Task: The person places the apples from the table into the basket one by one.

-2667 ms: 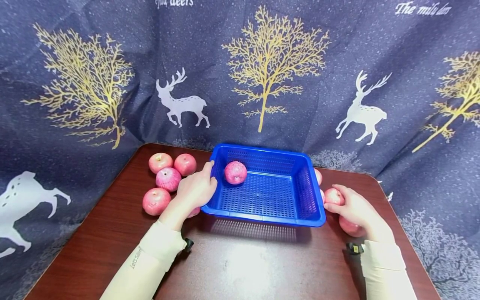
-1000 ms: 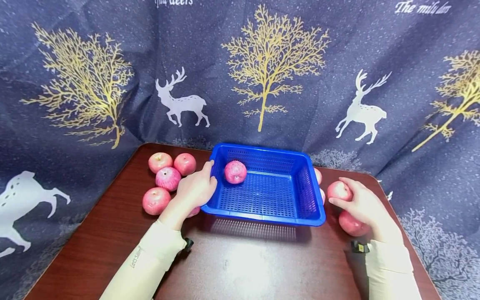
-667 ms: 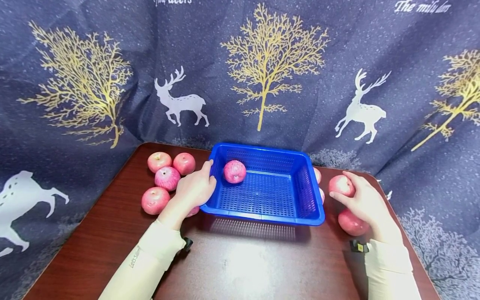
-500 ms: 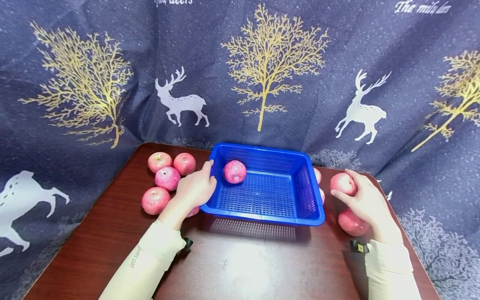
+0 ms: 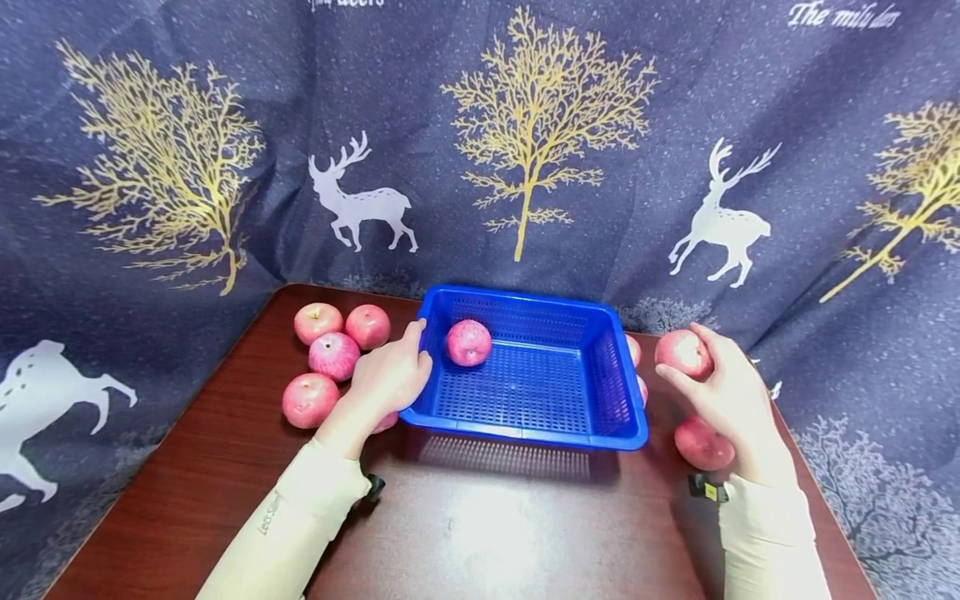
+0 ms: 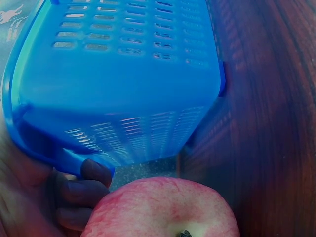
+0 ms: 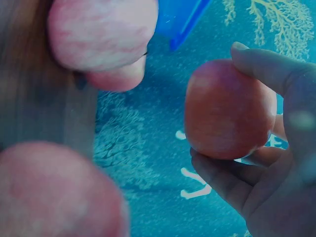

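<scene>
A blue plastic basket (image 5: 525,435) stands mid-table with one pink apple (image 5: 468,342) inside at its far left. My left hand (image 5: 408,360) grips the basket's left rim; in the left wrist view its fingers (image 6: 81,190) curl under the rim (image 6: 74,160), with another apple (image 6: 163,210) just below. My right hand (image 5: 686,368) holds a pink apple (image 5: 678,347) off the table, right of the basket. In the right wrist view the fingers (image 7: 274,69) wrap that apple (image 7: 229,108).
Several apples (image 5: 333,356) lie left of the basket. Three more sit on its right: one near my wrist (image 5: 703,443) and two against the basket wall (image 5: 634,350). The brown table (image 5: 487,533) ends at a patterned curtain (image 5: 525,167).
My right hand has lifted its apple off the table, up and slightly away from me. The left hand and the basket have stayed put.
</scene>
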Demonstrator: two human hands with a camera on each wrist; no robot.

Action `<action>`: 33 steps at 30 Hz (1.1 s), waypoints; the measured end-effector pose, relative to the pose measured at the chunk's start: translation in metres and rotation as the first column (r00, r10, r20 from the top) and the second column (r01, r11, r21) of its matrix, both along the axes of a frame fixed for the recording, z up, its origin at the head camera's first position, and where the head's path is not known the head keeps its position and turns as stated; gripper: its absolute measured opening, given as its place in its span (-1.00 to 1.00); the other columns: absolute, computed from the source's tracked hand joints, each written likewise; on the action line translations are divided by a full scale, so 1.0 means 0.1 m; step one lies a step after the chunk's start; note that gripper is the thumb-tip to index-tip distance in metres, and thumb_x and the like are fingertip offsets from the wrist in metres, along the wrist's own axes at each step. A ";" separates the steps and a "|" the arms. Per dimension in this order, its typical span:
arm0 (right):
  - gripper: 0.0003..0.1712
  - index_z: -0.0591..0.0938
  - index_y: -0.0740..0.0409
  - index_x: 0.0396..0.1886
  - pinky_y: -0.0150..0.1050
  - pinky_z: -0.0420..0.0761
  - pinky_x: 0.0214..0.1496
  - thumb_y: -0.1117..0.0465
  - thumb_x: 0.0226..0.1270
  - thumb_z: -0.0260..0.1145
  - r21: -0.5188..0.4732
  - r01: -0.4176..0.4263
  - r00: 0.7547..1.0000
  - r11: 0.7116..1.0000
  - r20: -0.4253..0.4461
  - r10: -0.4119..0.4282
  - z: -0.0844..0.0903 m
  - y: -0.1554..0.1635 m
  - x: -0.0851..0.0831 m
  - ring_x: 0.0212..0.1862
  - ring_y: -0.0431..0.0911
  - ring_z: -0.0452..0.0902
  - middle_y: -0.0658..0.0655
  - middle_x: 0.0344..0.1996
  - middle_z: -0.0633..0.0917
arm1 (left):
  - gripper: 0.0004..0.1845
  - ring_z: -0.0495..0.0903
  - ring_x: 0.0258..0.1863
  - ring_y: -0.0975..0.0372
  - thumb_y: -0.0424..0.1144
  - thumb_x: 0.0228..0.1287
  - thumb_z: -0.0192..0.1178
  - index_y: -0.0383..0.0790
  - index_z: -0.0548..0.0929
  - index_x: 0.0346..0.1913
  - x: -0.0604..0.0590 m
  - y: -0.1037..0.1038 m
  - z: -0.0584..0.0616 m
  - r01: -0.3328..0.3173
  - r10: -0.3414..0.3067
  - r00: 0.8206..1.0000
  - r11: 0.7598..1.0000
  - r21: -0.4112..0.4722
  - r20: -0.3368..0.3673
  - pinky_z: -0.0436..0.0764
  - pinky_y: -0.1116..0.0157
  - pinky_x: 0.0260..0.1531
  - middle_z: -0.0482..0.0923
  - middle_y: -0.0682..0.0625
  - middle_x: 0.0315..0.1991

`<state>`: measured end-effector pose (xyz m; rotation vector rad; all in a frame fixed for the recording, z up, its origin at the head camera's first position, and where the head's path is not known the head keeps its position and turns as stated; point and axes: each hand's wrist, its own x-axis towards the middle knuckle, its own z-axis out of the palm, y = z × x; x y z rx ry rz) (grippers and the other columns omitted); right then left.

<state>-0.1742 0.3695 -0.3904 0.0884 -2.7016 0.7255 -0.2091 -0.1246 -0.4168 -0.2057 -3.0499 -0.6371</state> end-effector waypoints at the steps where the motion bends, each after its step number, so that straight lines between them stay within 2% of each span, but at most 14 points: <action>1: 0.07 0.39 0.13 0.73 0.48 0.37 0.44 -0.25 0.43 0.57 -0.009 -0.003 1.000 1.000 -0.004 0.003 0.02 -0.02 0.00 0.49 0.46 0.44 0.44 0.52 0.53 | -0.32 0.81 -0.05 -0.20 -0.01 0.69 0.01 -0.10 0.26 0.74 0.00 0.00 0.00 0.000 0.000 1.000 1.000 0.000 0.000 0.76 -0.19 -0.19 0.77 -0.32 0.14; 7: 0.05 0.40 0.05 0.74 0.46 0.39 0.43 -0.23 0.40 0.60 -0.045 0.004 0.999 0.999 -0.038 -0.005 0.12 -0.20 0.01 0.48 0.43 0.47 0.40 0.53 0.53 | -0.30 0.81 -0.03 -0.19 0.02 0.70 -0.02 -0.10 0.23 0.76 0.00 -0.01 0.00 0.004 -0.004 1.000 1.000 -0.005 0.014 0.77 -0.19 -0.15 0.76 -0.31 0.18; 14: 0.08 0.38 -0.09 0.77 0.41 0.44 0.43 -0.27 0.37 0.61 -0.077 -0.005 1.000 0.997 -0.031 0.003 0.25 -0.45 0.04 0.47 0.37 0.51 0.32 0.55 0.54 | -0.28 0.80 0.04 -0.20 0.05 0.71 -0.04 -0.08 0.20 0.78 0.00 0.00 0.01 -0.002 0.002 0.999 1.000 -0.002 0.034 0.77 -0.21 -0.09 0.73 -0.30 0.26; 21: 0.02 0.48 -0.08 0.70 0.34 0.47 0.43 -0.24 0.34 0.65 -0.086 -0.042 0.997 0.995 -0.068 0.036 0.33 -0.63 0.03 0.44 0.32 0.56 0.28 0.51 0.60 | -0.28 0.81 0.00 -0.19 0.04 0.72 -0.02 -0.08 0.20 0.78 -0.01 0.01 0.01 -0.001 0.001 0.999 1.000 -0.001 0.034 0.77 -0.18 -0.12 0.75 -0.30 0.22; 26: 0.01 0.51 -0.08 0.67 0.30 0.49 0.42 -0.26 0.32 0.66 -0.105 -0.046 0.998 0.993 -0.051 0.041 0.38 -0.72 0.02 0.39 0.29 0.60 0.25 0.48 0.62 | -0.29 0.81 -0.03 -0.19 0.01 0.71 0.01 -0.09 0.21 0.77 -0.02 0.01 0.00 0.005 -0.005 1.000 1.000 0.001 0.027 0.76 -0.17 -0.15 0.76 -0.31 0.21; 33: 0.00 0.52 0.05 0.64 0.33 0.49 0.43 -0.21 0.32 0.67 -0.097 -0.083 0.996 0.992 -0.045 0.079 0.45 -0.85 -0.05 0.41 0.31 0.58 0.31 0.48 0.62 | -0.29 0.81 -0.06 -0.18 0.01 0.71 0.03 -0.09 0.22 0.77 -0.01 0.01 0.00 -0.003 0.003 1.000 1.000 -0.002 0.021 0.77 -0.17 -0.16 0.77 -0.30 0.17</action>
